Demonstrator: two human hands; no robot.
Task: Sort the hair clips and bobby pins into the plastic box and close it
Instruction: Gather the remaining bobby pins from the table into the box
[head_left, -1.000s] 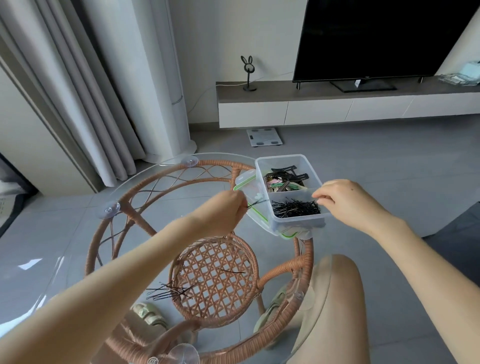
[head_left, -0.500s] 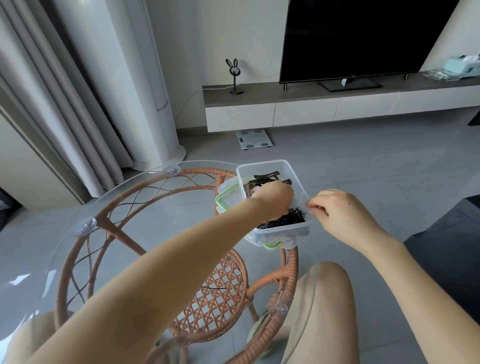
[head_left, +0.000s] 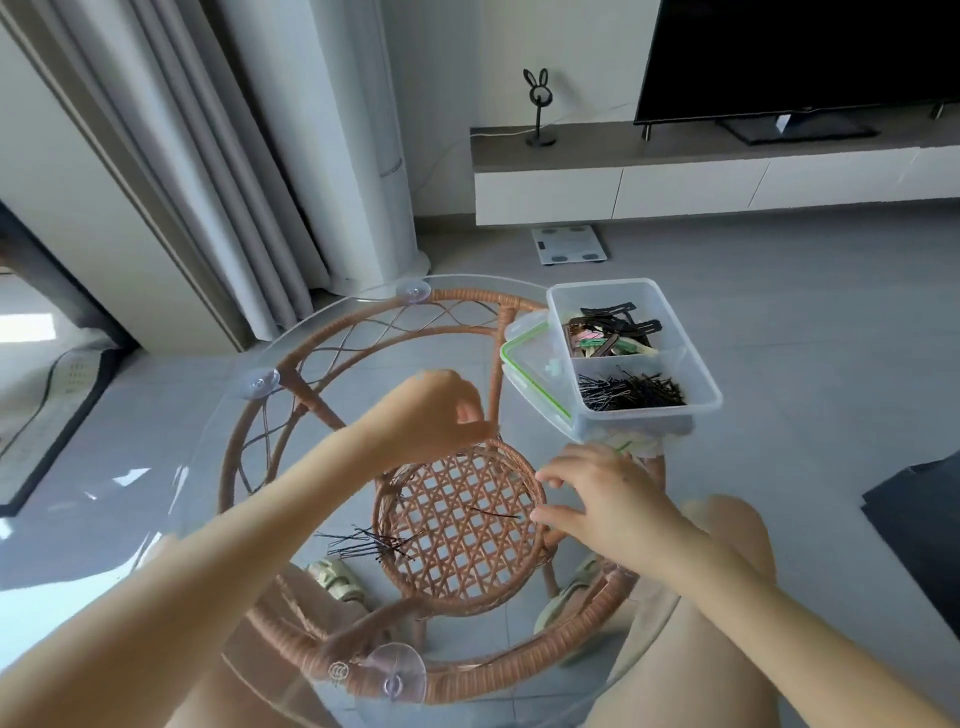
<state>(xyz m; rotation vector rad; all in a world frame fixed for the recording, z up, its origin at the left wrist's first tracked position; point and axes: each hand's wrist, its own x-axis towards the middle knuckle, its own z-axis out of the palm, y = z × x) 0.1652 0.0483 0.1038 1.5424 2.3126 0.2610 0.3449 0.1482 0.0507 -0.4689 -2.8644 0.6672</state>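
A clear plastic box (head_left: 701, 384) stands open at the table's far right edge. Hair clips (head_left: 613, 332) fill its far compartment and black bobby pins (head_left: 631, 392) its near one. Its green-rimmed lid (head_left: 530, 358) lies under and to the left of it. A small heap of bobby pins (head_left: 366, 543) lies on the glass near me, and a single pin (head_left: 493, 513) lies further right. My left hand (head_left: 431, 413) hovers over the glass left of the box, fingers curled, nothing seen in it. My right hand (head_left: 608, 496) is low over the glass, fingertips spread just right of the single pin.
The round glass top (head_left: 171, 493) rests on a rattan frame (head_left: 291, 379) with suction cups. My knees and slippers show through the glass. A TV cabinet, a floor scale (head_left: 569, 244) and curtains stand beyond; a dark mat lies on the floor at right.
My left hand has come back out of the box to the left. My right hand has dropped from the box's near rim down to the glass beside the single pin.
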